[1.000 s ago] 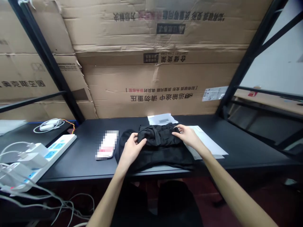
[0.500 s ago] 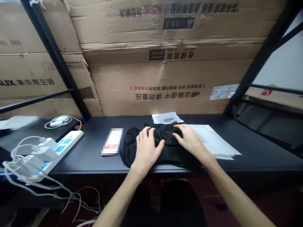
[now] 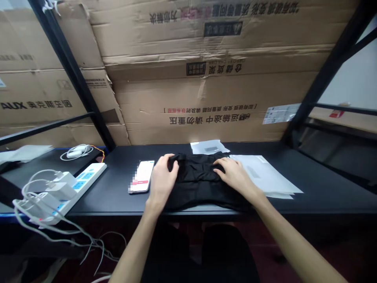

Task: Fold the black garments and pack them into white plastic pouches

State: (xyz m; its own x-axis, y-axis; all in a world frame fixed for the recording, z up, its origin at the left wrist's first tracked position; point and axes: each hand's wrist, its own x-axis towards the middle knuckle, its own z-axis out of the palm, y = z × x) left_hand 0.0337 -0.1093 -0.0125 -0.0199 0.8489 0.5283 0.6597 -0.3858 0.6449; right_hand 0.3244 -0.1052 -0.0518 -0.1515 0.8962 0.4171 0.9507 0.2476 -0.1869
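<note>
Left hand: Your left hand [image 3: 161, 177] was at the lower middle of the frame, on the garment's left end. Its fingers [image 3: 171, 160] were clenched, gripping a fold of the cloth at the upper edge.

Right hand: Your right hand [image 3: 235, 179] lay right of center, on the garment's right half. Its fingers [image 3: 219, 166] were curled down onto the cloth; you could not tell whether they were pinching it or only pressing.

Garment: The black garment [image 3: 200, 186] lay folded and bunched at the center of the desk, between your hands, with its near edge close to the desk's front edge.

Desk: The black desk [image 3: 326, 196] ran across the lower middle of the frame.

Phone: A phone [image 3: 141, 177] lay just left of your left hand, its screen lit and pixelated.

Sheets: White sheets [image 3: 265, 177] lay right of the garment, just beside your right hand.

Bag: A small clear bag [image 3: 209, 147] lay at the desk's back edge, behind the garment.

Power strip: At the lower left, a white power strip [image 3: 94, 173] held chargers [image 3: 60, 190], with white cables [image 3: 88, 245] hanging below the desk.

Backdrop: Flattened cardboard [image 3: 206, 98] filled the upper frame behind the desk.
</note>
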